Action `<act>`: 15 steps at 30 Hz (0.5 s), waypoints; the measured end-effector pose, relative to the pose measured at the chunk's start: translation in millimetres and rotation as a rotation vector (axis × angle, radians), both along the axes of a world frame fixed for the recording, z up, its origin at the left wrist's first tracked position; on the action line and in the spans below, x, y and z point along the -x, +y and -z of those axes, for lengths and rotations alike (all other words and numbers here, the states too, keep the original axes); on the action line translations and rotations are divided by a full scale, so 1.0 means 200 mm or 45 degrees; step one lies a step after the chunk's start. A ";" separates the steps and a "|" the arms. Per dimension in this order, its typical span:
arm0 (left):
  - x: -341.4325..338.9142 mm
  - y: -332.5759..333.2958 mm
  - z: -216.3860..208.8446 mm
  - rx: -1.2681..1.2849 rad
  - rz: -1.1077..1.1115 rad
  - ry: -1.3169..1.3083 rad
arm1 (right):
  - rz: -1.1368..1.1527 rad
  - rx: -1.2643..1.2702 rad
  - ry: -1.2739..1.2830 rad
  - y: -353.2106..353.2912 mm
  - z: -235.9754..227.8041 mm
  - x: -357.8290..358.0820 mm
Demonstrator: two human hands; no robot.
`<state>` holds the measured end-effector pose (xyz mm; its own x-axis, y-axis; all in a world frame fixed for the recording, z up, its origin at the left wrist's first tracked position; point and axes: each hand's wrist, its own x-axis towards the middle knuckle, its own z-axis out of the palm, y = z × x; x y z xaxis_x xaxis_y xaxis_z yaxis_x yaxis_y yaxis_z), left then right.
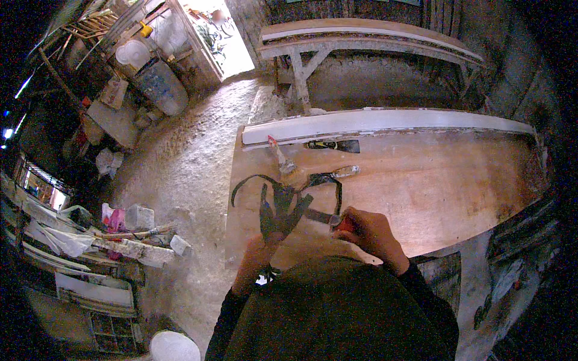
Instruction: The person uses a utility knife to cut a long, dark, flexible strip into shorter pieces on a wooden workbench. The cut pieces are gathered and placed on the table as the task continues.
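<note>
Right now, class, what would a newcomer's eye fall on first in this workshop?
At the near edge of the wooden board, the left hand holds up a bundle of dark strips while the right hand sets a red-handled knife to them. Behind lies a long white moulding, with daylight in the doorway.

Both forearms come up from the bottom edge in dark sleeves, elbows out and hands meeting close in front of the chest. Left hand (257,249) is raised with fingers bunched tight, gripping from below so whatever it holds fans out above the fist. Right hand (370,231) sits just beside it, knuckles up, fingers curled shut with the grip pointing toward the left hand.
</note>
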<state>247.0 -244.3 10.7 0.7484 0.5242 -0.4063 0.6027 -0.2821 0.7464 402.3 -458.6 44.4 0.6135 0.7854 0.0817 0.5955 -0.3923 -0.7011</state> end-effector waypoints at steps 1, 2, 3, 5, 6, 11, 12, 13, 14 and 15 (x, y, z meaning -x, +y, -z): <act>-0.02 -0.01 -0.02 -0.057 0.017 0.099 | -0.038 -0.005 -0.011 0.02 0.00 0.01; -0.02 -0.02 -0.01 -0.061 0.016 0.042 | -0.075 -0.010 -0.021 0.03 0.00 0.02; -0.02 -0.04 0.00 -0.063 0.015 -0.015 | -0.112 -0.012 -0.032 0.04 -0.01 0.03; -0.03 -0.05 -0.01 -0.129 0.047 -0.083 | -0.139 0.029 -0.096 0.07 -0.03 0.05; -0.04 -0.06 -0.02 -0.190 0.086 -0.096 | -0.140 0.020 -0.073 0.07 -0.04 0.05; -0.07 -0.08 -0.04 -0.380 0.166 -0.068 | -0.062 0.010 -0.099 0.09 0.00 0.05; -0.07 -0.08 -0.04 -0.414 0.148 -0.037 | -0.061 -0.010 -0.105 0.09 -0.01 0.05; -0.07 -0.08 -0.03 -0.448 0.130 -0.006 | -0.060 -0.029 -0.112 0.09 -0.01 0.05; -0.07 -0.08 -0.01 -0.521 0.141 -0.035 | -0.058 -0.017 -0.128 0.10 0.01 0.05; -0.06 -0.07 0.02 -0.591 0.158 -0.065 | -0.049 -0.001 -0.142 0.10 0.03 0.04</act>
<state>259.6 -258.8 6.2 0.8297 0.5469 -0.1118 0.5094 -0.6599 0.5523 393.8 -438.7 38.2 0.5700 0.8081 0.1485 0.6845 -0.3671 -0.6298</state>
